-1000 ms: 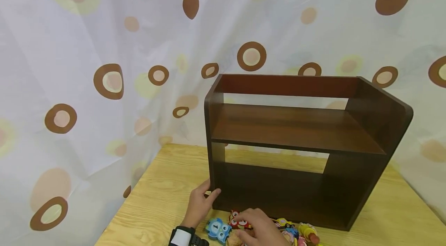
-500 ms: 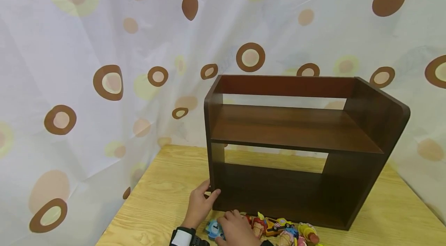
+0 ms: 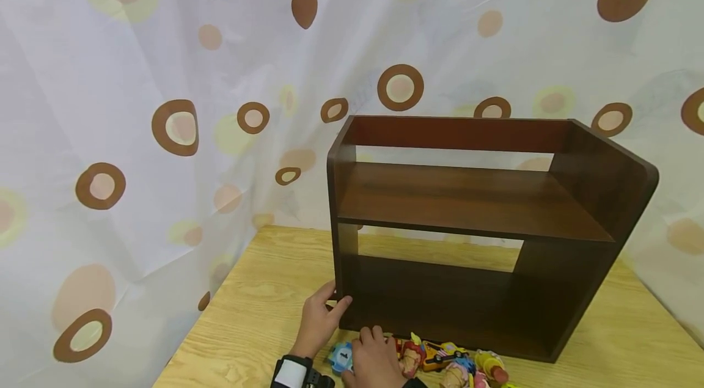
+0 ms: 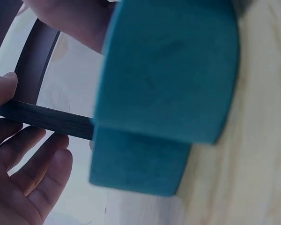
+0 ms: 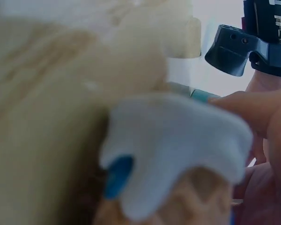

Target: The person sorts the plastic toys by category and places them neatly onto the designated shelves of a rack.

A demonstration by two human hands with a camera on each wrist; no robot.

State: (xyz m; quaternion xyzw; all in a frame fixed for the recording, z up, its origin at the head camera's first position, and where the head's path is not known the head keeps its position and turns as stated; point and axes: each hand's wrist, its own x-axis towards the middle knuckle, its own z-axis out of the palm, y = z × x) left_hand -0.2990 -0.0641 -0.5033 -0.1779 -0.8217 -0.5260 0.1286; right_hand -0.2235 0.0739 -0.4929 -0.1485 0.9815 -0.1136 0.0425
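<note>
A dark brown wooden shelf (image 3: 473,204) stands on the light wood table (image 3: 258,314). My left hand (image 3: 332,305) grips the shelf's lower left front corner; in the left wrist view the thumb and fingers (image 4: 23,173) pinch the dark panel edge (image 4: 47,120). My right hand (image 3: 360,358) lies just in front of the shelf, its fingers curled round a blue owl toy (image 3: 338,359). That toy fills the left wrist view as a blurred teal shape (image 4: 168,89). A blurred white and blue toy (image 5: 178,140) blocks most of the right wrist view.
Several small colourful toy figures (image 3: 440,357) lie in a row along the table's front edge before the shelf. A white curtain with brown circles (image 3: 165,101) hangs close behind and to the left. Both shelf levels hold nothing.
My right hand slid left from the red toy onto the blue owl toy and closed on it. The left hand stayed on the shelf corner.
</note>
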